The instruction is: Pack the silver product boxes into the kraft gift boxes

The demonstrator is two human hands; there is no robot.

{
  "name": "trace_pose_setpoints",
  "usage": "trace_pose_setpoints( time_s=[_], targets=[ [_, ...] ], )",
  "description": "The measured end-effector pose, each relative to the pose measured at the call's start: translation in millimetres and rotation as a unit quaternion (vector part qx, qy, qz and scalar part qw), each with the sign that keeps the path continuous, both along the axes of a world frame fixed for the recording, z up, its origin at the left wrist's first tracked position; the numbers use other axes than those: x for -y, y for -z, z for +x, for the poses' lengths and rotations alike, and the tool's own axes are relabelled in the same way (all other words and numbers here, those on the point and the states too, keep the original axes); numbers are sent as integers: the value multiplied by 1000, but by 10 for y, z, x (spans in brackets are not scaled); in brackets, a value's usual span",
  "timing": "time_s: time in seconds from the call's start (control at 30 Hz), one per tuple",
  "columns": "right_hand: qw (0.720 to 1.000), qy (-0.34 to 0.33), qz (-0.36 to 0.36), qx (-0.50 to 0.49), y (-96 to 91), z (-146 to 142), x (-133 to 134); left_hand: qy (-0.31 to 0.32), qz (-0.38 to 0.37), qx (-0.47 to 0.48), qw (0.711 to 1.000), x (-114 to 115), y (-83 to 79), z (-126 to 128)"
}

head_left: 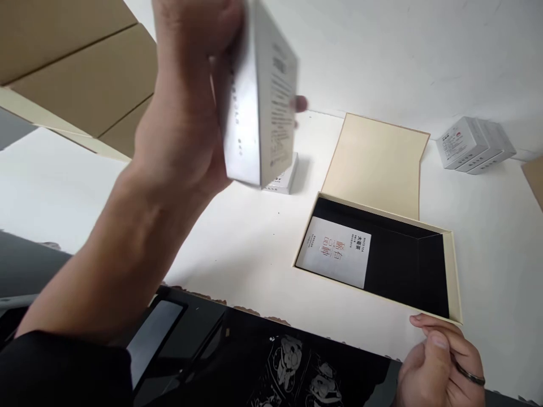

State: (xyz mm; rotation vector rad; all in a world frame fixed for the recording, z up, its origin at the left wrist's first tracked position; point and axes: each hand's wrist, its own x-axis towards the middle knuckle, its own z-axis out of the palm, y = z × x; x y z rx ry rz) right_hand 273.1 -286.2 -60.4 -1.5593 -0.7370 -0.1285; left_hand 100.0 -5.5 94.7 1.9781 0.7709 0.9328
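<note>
My left hand (178, 124) is raised at the upper left, wrapped round a silver-white carton (278, 102) with printed text on its sides. The carton is tilted and slightly blurred. Beneath it a similar carton (282, 178) lies partly hidden on the table. To the right, a cream gift box (455, 277) lies open, its lid (377, 164) folded back. One white carton with red and black lettering (339, 251) lies inside at the left, and bare black lining shows at the right. By the box's front right corner, my right hand (443, 359) has its fingers curled, with nothing visible in them.
Several silver-white cartons (475, 144) stand in a row at the far right of the white table (237, 243). Large tan boxes (85, 73) are stacked at the upper left. A brown edge (535, 178) shows at the right. Dark clothing covers the near edge.
</note>
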Motion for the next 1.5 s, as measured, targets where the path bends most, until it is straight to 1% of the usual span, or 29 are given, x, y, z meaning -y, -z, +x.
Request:
trace_pose_setpoints(
  time_s=[0.03,0.1,0.17,0.2,0.23,0.3,0.33,0.4,0.47,0.5,0.53,0.57,0.6,0.63,0.67,0.7,0.73,0.77,0.83,0.9,0.97,1.07,1.17,1.27,1.33,1.37,1.4,1.43,1.5],
  targets=[
    [1000,3,8,-2,20,11,-7,40,-27,13,999,113,-89,70],
    [1000,9,29,-4,64,43,-20,106,-65,21,992,355,-171,270],
    [999,16,46,0,107,77,-27,211,-38,-86,973,580,-156,553],
    [998,20,54,5,124,91,-29,267,-4,-153,952,676,-125,718],
    [998,26,59,7,138,101,-32,318,36,-219,922,757,-86,888],
    [997,35,64,6,152,105,-38,392,97,-312,860,879,3,1208],
    [997,41,65,4,152,100,-43,414,114,-338,838,922,44,1337],
    [996,52,66,3,143,81,-54,427,132,-364,817,971,104,1494],
    [996,59,60,8,123,60,-62,418,144,-367,819,970,127,1489],
    [997,59,52,8,110,51,-62,408,145,-356,828,945,129,1425],
    [998,56,42,5,95,43,-60,390,141,-334,846,903,130,1328],
    [998,51,32,2,81,37,-56,357,136,-304,872,842,137,1202],
    [999,46,24,-1,67,31,-51,304,134,-278,901,763,157,1056],
    [999,42,19,-4,54,27,-46,228,136,-259,929,669,196,896],
    [999,40,16,-7,43,24,-41,138,144,-247,948,563,258,729],
    [999,39,14,-8,34,21,-36,44,153,-244,957,452,342,561],
    [999,38,13,-9,27,18,-33,-40,159,-248,955,342,447,396],
    [999,37,9,-12,22,16,-30,-104,157,-259,947,239,565,239],
    [999,36,-3,-15,14,11,-24,-169,121,-289,935,76,810,-28],
    [999,37,-17,-16,10,9,-18,-197,69,-325,923,-17,1016,-204],
    [999,39,-22,-15,10,11,-17,-223,28,-351,909,-58,1147,-275],
    [999,40,-10,-8,20,17,-24,-261,2,-341,903,-94,1216,-251],
    [999,36,-5,-3,36,23,-31,-278,-17,-293,915,-154,1193,-211],
    [1000,24,-8,-7,52,24,-31,-274,-14,-176,945,-237,1088,-222],
    [1000,17,-6,-8,56,18,-35,-269,34,-36,962,-271,953,-227],
    [1000,16,-2,-7,55,13,-40,-261,69,41,962,-265,862,-218],
    [1000,16,3,-4,52,8,-46,-246,105,111,957,-237,757,-199],
    [1000,17,9,-1,47,3,-54,-217,128,153,956,-181,641,-166],
    [1000,16,17,2,34,-3,-67,-131,152,159,967,9,394,-52]
  ],
)
